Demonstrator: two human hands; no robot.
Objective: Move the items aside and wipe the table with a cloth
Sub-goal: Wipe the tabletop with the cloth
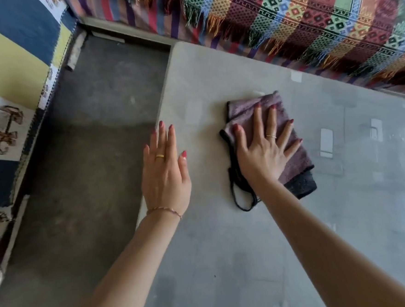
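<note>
Purple cloth point(267, 134) under flat right hand point(266, 149), left hand point(164, 172) hovering open

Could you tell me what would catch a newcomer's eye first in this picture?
Probably the bright patterned blanket with its fringe, hanging along the far edge of the grey table. Next, the right hand pressed flat on a folded purple cloth mid-table, and the open left hand at the table's left edge.
</note>
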